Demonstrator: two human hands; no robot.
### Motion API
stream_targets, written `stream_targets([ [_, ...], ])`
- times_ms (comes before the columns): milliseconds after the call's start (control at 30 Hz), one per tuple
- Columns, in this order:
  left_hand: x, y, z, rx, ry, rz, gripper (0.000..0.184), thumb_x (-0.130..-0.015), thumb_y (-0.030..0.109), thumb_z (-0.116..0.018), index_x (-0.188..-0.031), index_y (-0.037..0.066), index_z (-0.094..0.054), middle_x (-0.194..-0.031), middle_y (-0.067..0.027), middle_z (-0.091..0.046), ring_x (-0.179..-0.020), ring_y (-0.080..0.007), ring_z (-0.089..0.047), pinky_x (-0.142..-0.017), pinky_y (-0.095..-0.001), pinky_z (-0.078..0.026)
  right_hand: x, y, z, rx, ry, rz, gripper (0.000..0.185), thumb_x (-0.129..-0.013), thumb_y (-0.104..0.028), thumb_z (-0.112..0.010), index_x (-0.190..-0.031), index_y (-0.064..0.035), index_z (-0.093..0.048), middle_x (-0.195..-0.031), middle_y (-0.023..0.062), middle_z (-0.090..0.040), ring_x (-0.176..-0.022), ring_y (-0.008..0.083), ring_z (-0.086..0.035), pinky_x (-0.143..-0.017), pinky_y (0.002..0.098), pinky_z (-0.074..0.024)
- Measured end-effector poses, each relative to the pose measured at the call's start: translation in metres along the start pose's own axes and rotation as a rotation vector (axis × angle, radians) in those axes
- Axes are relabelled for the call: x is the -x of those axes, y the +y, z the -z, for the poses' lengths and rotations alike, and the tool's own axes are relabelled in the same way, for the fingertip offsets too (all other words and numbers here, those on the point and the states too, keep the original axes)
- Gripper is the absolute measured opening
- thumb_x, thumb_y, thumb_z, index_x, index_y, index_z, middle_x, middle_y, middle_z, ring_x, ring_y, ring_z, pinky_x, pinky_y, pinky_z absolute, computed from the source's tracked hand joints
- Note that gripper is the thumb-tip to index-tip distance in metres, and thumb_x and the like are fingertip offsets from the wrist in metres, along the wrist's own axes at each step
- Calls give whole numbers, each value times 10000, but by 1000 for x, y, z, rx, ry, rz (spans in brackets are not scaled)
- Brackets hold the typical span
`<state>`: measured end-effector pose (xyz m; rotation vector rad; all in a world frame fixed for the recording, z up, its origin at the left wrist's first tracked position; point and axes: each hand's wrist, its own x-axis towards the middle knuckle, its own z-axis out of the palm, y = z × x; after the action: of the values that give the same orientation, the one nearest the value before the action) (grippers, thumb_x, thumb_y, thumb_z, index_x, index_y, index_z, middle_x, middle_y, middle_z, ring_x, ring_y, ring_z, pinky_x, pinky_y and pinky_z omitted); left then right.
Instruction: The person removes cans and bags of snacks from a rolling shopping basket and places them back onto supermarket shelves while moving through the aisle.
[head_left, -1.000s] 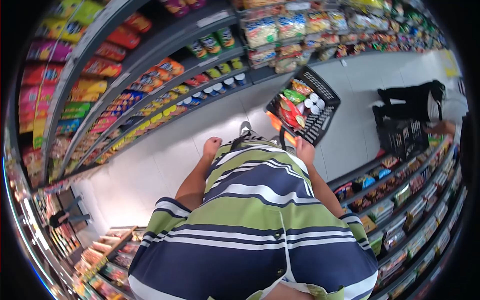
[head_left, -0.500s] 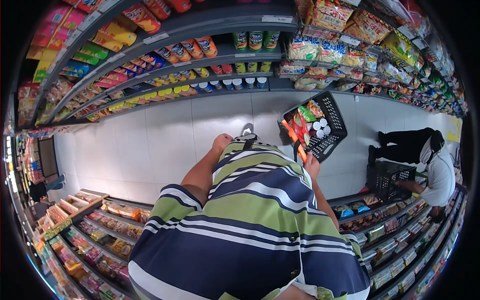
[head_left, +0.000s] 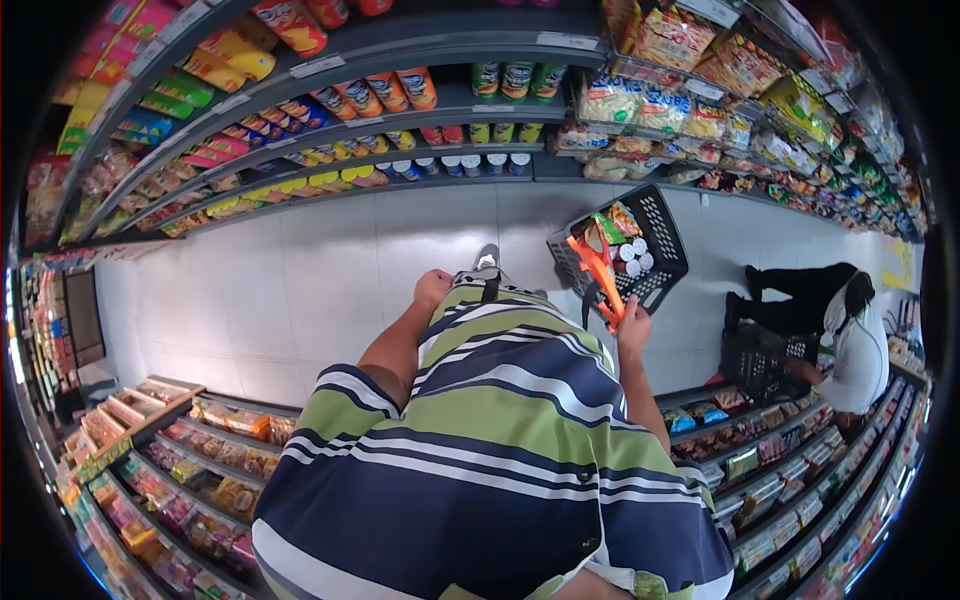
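Note:
My right hand point(head_left: 633, 324) is closed around the orange handle point(head_left: 600, 272) of a dark plastic shopping basket point(head_left: 668, 228). The basket hangs tilted at my right side. In it lie a green snack bag point(head_left: 607, 228), an orange-red packet point(head_left: 627, 219) and several containers with white round tops point(head_left: 633, 259). Down at my left side, my left hand point(head_left: 433, 288) has its fingers curled in, and nothing shows in it.
Ahead runs a shelf point(head_left: 400, 140) of tube-shaped cans and bagged snacks. Behind me stand lower shelves point(head_left: 215, 450) of packaged food. To the right, a person in a white top point(head_left: 860, 365) bends beside another dark basket point(head_left: 765, 360). Pale floor tiles point(head_left: 390, 230) lie between.
The orange handle has shifted, and its two bars now look apart. My right hand has moved slightly outward with it. The other person appears a little further left in view.

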<state>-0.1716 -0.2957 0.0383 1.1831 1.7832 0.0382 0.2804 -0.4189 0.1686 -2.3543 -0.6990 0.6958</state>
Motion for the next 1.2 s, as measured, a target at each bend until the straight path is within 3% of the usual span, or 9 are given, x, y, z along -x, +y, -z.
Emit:
stream_targets([
  [200, -37, -16, -7, -99, 39, -158, 257, -906, 320, -645, -971, 123, -797, -953, -153, -776, -927, -340, -737, -842, -436, -567, -31, 21, 11, 57, 32, -77, 642, -1033, -550, -543, -873, 39, -740, -686, 143, -688, -645, 199, -656, -631, 418, -509],
  [233, -44, -18, -7, -99, 21, -160, 266, -909, 337, -656, -971, 122, -798, -931, -152, -775, -902, -331, -740, -829, -440, -566, -32, 29, 8, 102, 61, -37, 605, -1027, -538, -538, -914, 9, -770, -693, 203, -697, -674, 343, -717, -672, 465, -536],
  [267, -52, -21, -7, -107, 18, -161, 263, -902, 335, -663, -969, 119, -796, -894, -145, -770, -855, -301, -739, -805, -426, -564, -36, 46, -1, 110, 75, -40, 580, -1027, -523, -533, -911, -3, -764, -787, 251, -713, -796, 422, -724, -731, 509, -537],
  [333, -63, -22, -6, -68, -17, -188, 273, -886, 316, -655, -949, 81, -780, -843, -139, -755, -797, -257, -720, -774, -398, -551, -25, 42, -4, 212, 66, -83, 565, -1030, -512, -518, -921, -15, -765, -869, 283, -712, -897, 476, -701, -800, 529, -539],
  [567, -91, -27, 9, -51, -75, -197, 303, -876, 309, -650, -935, 34, -763, -795, -134, -740, -762, -248, -707, -764, -382, -543, -3, 24, -6, 239, 36, -184, 506, -1013, -462, -546, -939, -13, -768, -917, 295, -709, -936, 483, -690, -846, 545, -538],
  [733, -102, -25, 16, -75, -86, -172, 312, -876, 323, -648, -960, 51, -776, -815, -134, -755, -799, -258, -728, -786, -383, -550, 1, 23, -17, 304, 132, -168, 505, -1009, -456, -566, -848, -13, -748, -838, 258, -717, -852, 466, -691, -781, 520, -539],
  [900, -102, 64, 7, -285, -145, -296, 317, -910, 365, -636, -1024, 103, -774, -951, -160, -767, -932, -340, -735, -839, -432, -556, 1, 4, -17, 360, 149, -214, 482, -990, -460, -587, -902, -18, -757, -902, 261, -724, -909, 459, -694, -828, 519, -543],
  [1033, -64, 193, -12, -169, -239, -612, 292, -950, 364, -635, -1037, 115, -758, -1020, -162, -756, -990, -363, -712, -869, -451, -547, 3, -13, -16, 346, 98, -294, 471, -987, -464, -592, -991, -29, -772, -1000, 252, -739, -995, 441, -703, -890, 513, -547],
  [1200, 9, 330, -33, -348, -438, -1127, 293, -917, 350, -727, -1077, 104, -734, -1109, -102, -729, -1074, -313, -681, -930, -425, -536, -1, -6, -29, 355, 40, -273, 503, -1012, -483, -535, -1004, -40, -773, -1001, 264, -737, -1005, 450, -701, -907, 531, -539],
])
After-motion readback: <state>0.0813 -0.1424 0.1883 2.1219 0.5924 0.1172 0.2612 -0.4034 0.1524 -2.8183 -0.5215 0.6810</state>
